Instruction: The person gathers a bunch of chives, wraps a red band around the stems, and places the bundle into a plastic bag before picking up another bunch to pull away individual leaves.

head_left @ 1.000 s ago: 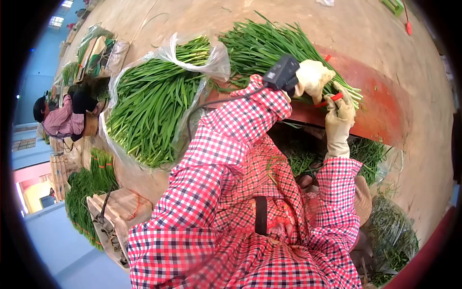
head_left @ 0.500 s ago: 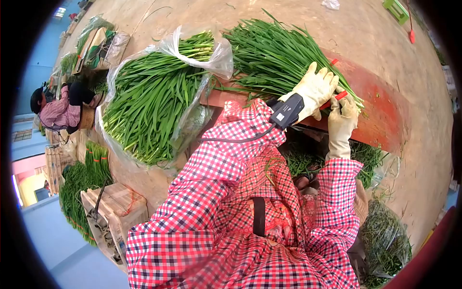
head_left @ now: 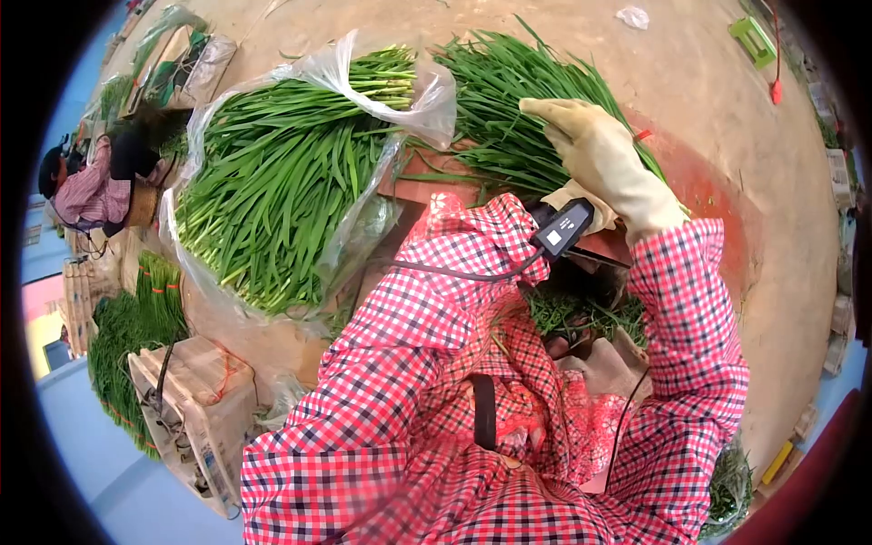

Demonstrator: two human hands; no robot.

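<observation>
My right hand [head_left: 609, 163], in a cream glove, lies across the green leafy stalks [head_left: 509, 100] with its fingers stretched out. Beneath it is my left hand [head_left: 581, 194], also gloved, with a black device strapped at its wrist; its fingers are hidden. A red band [head_left: 644, 134] shows at the right edge of the stalks, which rest on a reddish board [head_left: 695, 182]. To the left, a clear plastic bag [head_left: 341, 68] holds a large heap of similar green stalks [head_left: 291, 182].
Cut greens [head_left: 581, 313] lie below the board. At lower left stand a crate [head_left: 195, 381] and banded bundles [head_left: 127, 336]. Another person [head_left: 95, 191] sits at far left. A green stool [head_left: 753, 42] and a plastic scrap [head_left: 633, 16] are at the top right.
My right hand has moved up and left from the stalk ends onto the leaves, over my left hand. My left hand has shifted slightly down and is now mostly covered.
</observation>
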